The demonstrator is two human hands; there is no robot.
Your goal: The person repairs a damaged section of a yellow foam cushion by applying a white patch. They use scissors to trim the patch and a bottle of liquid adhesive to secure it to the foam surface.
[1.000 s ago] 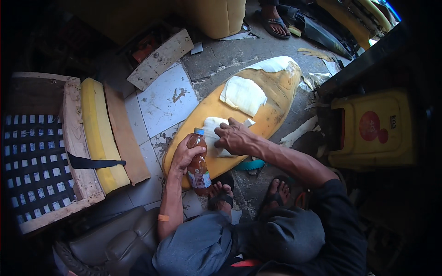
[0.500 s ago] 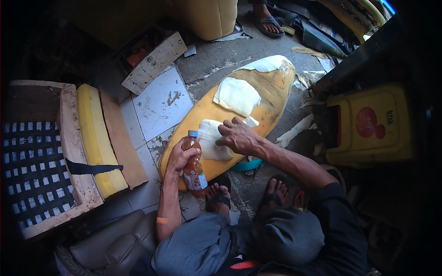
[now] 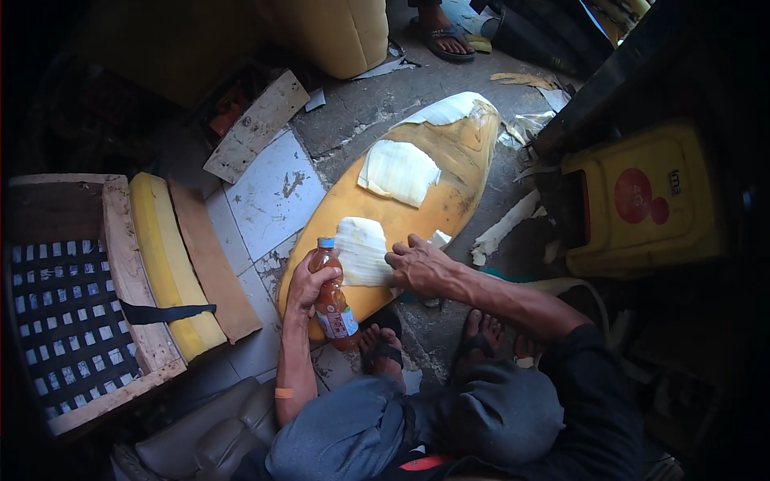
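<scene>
We find the bottle (image 3: 330, 303), clear with reddish-brown contents and a blue cap (image 3: 326, 242), gripped by the left hand (image 3: 303, 287), whose fingers are wrapped about its upper body. The cap rises just past those fingers, and the labelled lower part extends below them toward the wearer; the bottle leans slightly, and we cannot tell whether its base touches anything. The fingers of the right hand (image 3: 421, 267) are bent, with their tips at the right edge of a lower pale sheet (image 3: 361, 256); whether they pinch anything we cannot tell. That sheet lies flat on a long yellow foam pad (image 3: 381, 210), between the two sets of fingers. Just beyond the right fingers we note a small white scrap (image 3: 439, 238), and farther up the pad an upper pale sheet (image 3: 401, 174). Right of the right fingers, on the floor (image 3: 353, 132), we record a pale strip (image 3: 507, 227) and, farther out, a yellow plastic container (image 3: 642, 168). Left of the left fingers are a brown board (image 3: 212, 256), a yellow foam strip (image 3: 171, 264) and, outermost, a wooden frame (image 3: 119, 240) with black webbing (image 3: 68, 305). Well beyond both hands we observe another person's sandalled foot (image 3: 433, 20).
</scene>
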